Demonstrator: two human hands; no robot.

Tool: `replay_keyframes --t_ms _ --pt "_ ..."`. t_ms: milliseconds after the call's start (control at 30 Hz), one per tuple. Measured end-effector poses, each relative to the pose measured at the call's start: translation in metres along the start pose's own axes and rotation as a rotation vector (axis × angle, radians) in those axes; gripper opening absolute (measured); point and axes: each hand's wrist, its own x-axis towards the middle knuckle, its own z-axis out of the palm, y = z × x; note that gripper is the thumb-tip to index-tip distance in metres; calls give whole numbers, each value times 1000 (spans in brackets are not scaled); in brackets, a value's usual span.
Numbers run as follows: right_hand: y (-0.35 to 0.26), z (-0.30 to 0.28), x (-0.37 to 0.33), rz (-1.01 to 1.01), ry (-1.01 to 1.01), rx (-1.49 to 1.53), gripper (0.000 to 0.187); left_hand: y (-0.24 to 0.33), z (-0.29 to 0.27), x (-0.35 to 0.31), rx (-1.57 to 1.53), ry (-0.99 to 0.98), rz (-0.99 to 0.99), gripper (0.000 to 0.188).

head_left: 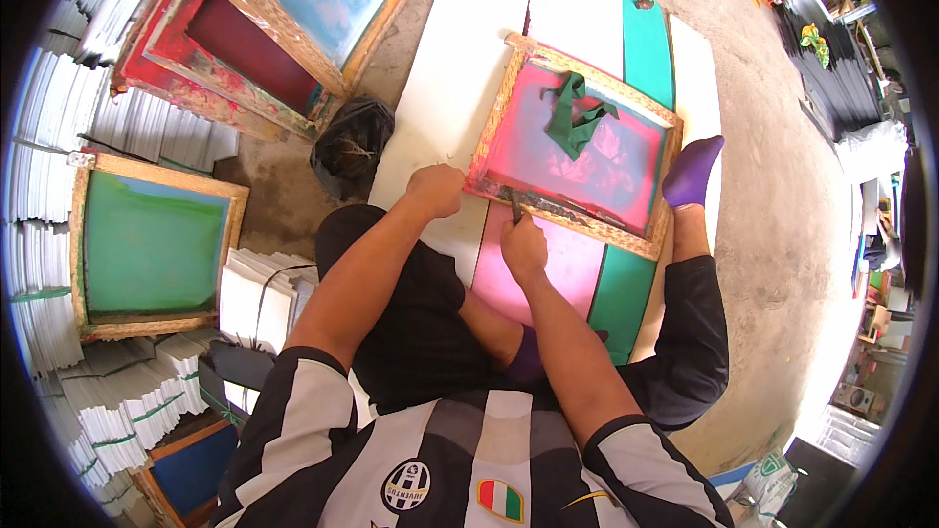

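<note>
A wooden screen printing frame (667,152) with pink-stained mesh lies tilted across low boards in front of me. My left hand (437,191) is closed at its near left corner, fingertips hidden. My right hand (525,246) is wrapped round a dark, narrow tool, perhaps a scraper (515,203), whose tip meets the frame's near rail. Dark paint residue (562,207) runs along the inside of that rail. A crumpled green cloth (572,127) rests on the mesh near the far side.
My foot in a purple sock (693,171) is beside the frame's right edge. White, green and pink boards (460,49) lie underneath. A black plastic bag (354,145), stacked screens (264,39), a green screen (152,244) and bundled white sheets (259,298) are at the left.
</note>
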Motion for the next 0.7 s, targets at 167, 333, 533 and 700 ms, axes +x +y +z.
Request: replay_keyframes --t_ms 167,333,533,700 --pt "16 5 3 -106 3 44 37 9 -3 -7 69 119 -39 20" --pt "11 11 -16 -224 -97 99 37 12 7 -14 -98 295 318 19" --pt "13 20 -11 -260 -231 274 37 9 12 -7 -56 275 409 17" --pt "16 5 -9 -257 -297 233 33 13 -1 -8 6 147 357 17"
